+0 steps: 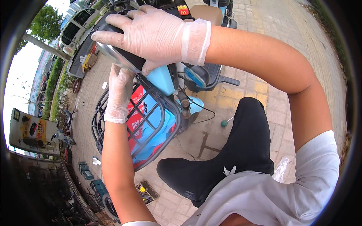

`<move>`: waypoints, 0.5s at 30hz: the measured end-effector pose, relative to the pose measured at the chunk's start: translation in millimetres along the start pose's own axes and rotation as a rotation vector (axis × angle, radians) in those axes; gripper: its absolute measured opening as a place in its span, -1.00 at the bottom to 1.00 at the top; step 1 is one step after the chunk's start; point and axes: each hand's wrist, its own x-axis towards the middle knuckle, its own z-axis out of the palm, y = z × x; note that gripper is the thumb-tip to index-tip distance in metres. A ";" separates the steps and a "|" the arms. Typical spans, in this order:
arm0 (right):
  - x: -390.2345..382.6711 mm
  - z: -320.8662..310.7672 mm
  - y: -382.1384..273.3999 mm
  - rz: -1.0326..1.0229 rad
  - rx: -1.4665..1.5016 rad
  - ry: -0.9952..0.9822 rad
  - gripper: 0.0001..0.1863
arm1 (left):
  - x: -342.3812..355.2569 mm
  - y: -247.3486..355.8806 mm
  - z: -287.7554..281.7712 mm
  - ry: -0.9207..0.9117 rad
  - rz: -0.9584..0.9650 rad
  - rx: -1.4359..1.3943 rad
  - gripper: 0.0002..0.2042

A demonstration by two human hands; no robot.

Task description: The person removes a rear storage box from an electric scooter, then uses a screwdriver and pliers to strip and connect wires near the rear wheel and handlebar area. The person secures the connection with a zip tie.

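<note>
An electric scooter stands in front of me, and a black headlight panel (129,55) with a shiny clear front edge is at its nose. My right hand (152,35), in a thin white glove, lies over the top of the panel. Its fingers are spread across the far side and the thumb is hooked round the near edge. Below it my left hand (120,88), gloved too, grips the panel's lower edge; its fingertips are partly hidden. Under both hands hangs a black wire basket (149,126) with a red and blue sheet inside. Light blue bodywork (161,80) shows beside the panel.
A black cable (214,113) loops down by the fork. On the paving lie a green-headed tool (224,123), clear plastic (281,169) and a box of small parts (148,192). Teal cases (98,187) stand at left. Another vehicle (211,15) is parked behind.
</note>
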 end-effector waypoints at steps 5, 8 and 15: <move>-4.5 3.1 3.9 0.008 0.000 0.024 0.07 | 8.3 0.0 9.5 0.093 0.115 -0.053 0.07; -3.5 9.0 7.4 0.008 0.078 0.047 -0.01 | 11.2 1.3 12.3 0.018 0.116 -0.065 -0.03; -11.4 15.8 9.7 -0.009 0.107 0.187 -0.06 | 8.3 3.1 10.7 0.164 0.098 -0.004 0.11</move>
